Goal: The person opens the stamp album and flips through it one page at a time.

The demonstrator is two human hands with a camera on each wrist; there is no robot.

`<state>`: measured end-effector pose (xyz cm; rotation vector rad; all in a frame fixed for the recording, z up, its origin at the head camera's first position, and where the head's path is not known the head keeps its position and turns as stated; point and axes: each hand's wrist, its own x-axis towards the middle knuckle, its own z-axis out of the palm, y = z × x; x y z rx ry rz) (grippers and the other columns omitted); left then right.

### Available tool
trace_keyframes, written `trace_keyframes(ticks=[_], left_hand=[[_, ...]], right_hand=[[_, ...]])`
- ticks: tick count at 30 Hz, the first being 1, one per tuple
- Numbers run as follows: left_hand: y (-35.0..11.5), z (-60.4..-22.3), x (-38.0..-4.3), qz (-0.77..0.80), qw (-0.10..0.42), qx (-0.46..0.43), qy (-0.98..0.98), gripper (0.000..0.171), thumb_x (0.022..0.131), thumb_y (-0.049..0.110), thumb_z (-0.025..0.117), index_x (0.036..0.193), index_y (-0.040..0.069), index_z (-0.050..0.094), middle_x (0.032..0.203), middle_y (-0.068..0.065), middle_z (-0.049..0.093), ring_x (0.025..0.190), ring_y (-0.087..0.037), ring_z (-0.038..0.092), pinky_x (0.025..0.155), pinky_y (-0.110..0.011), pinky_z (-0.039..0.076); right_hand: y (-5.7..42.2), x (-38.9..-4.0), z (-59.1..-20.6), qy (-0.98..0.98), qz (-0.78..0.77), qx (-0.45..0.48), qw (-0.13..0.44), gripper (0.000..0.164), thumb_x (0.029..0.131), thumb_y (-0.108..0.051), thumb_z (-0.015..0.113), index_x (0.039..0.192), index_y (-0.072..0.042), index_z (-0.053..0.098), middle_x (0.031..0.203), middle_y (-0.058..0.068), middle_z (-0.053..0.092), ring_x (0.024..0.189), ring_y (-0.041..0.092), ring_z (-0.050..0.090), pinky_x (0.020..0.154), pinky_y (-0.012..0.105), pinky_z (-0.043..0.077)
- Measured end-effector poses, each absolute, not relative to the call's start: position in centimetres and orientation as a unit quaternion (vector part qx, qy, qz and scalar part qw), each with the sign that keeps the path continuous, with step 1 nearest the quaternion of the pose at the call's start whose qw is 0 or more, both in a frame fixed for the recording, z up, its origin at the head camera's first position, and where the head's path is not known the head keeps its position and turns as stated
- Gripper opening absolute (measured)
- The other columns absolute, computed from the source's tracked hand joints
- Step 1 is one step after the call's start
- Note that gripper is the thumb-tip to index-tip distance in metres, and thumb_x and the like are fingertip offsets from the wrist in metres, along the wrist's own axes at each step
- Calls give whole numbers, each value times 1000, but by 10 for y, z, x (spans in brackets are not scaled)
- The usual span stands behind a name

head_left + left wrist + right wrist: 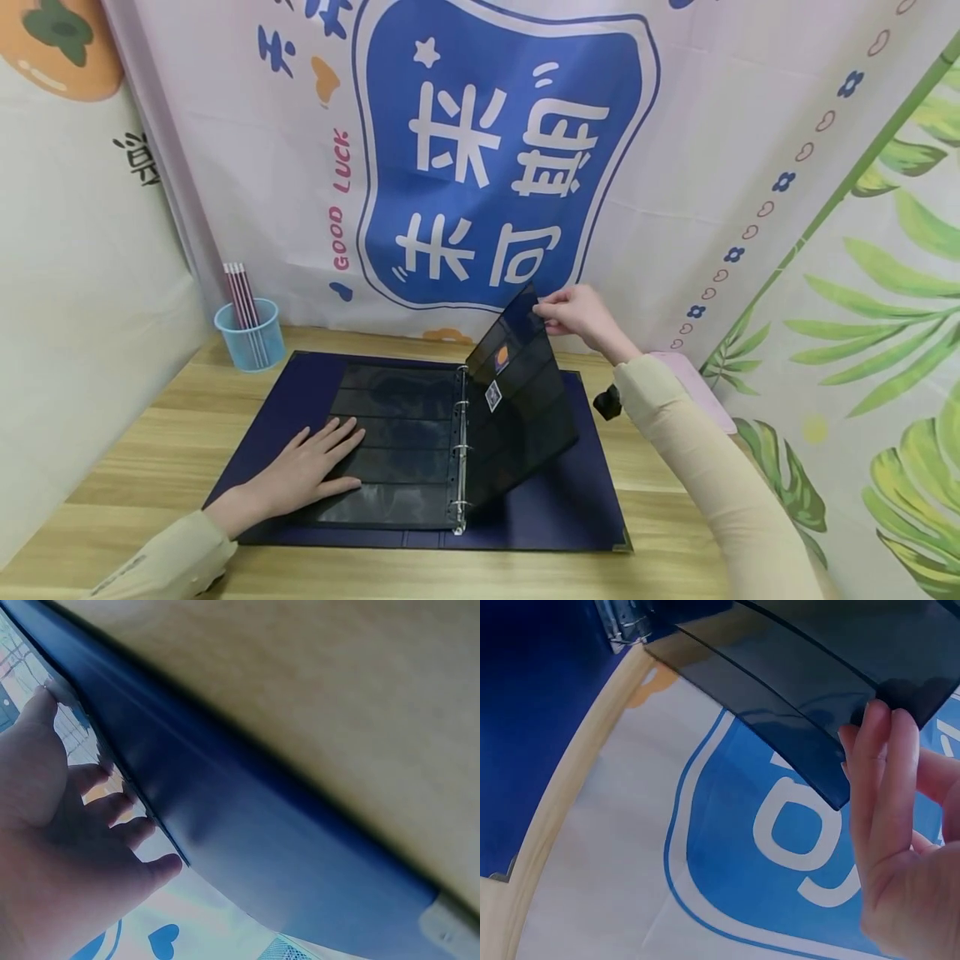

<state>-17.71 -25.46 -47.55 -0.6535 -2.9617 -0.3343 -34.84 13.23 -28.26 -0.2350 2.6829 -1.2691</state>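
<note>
A navy ring binder [600, 508] lies spread wide on the table, with black pocket pages on its metal rings [461, 450]. My left hand [300, 475] rests with fingers spread on the left page [405, 458]. In the left wrist view that hand [75, 810] lies along the binder's edge. My right hand [581, 317] pinches the far outer corner of a black page [532, 417], which stands tilted up from the right side. Two small stamps sit in its pockets, an orange-and-purple stamp [502, 358] and a pale one [492, 396].
A light blue cup [255, 342] of striped pencils stands at the back left of the wooden table [150, 450]. Behind the table hangs a printed cloth [285, 208]. A pink flat item [697, 387] and a small black object [607, 402] lie near the right forearm.
</note>
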Motion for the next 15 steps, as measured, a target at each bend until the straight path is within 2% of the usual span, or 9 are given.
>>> trace_keyframes(ticks=[3, 11, 15], left_hand=[[-255, -475, -177, -111, 45, -213, -970, 75, 91, 58, 59, 148, 10, 48, 154, -19, 44, 140, -44, 43, 106, -71, 34], [-256, -473, -179, -114, 33, -217, -969, 76, 92, 58, 58, 148, 8, 47, 154, -20, 43, 141, -46, 42, 107, -71, 33], [-252, -462, -183, -112, 13, -235, -965, 75, 90, 54, 63, 143, 3, 52, 149, -26, 48, 135, -48, 47, 104, -69, 38]], right_hand=[[126, -350, -279, 892, -435, -79, 88, 33, 94, -26, 68, 117, -2, 72, 109, 11, 71, 64, 3, 65, 69, 22, 60], [105, -351, -277, 870, -476, -81, 103, 31, 94, -21, 68, 115, 1, 71, 83, -3, 66, 61, 3, 63, 64, 18, 58], [96, -351, -279, 860, -490, -79, 117, 31, 95, -20, 67, 116, 2, 70, 79, -4, 65, 59, 2, 62, 63, 17, 57]])
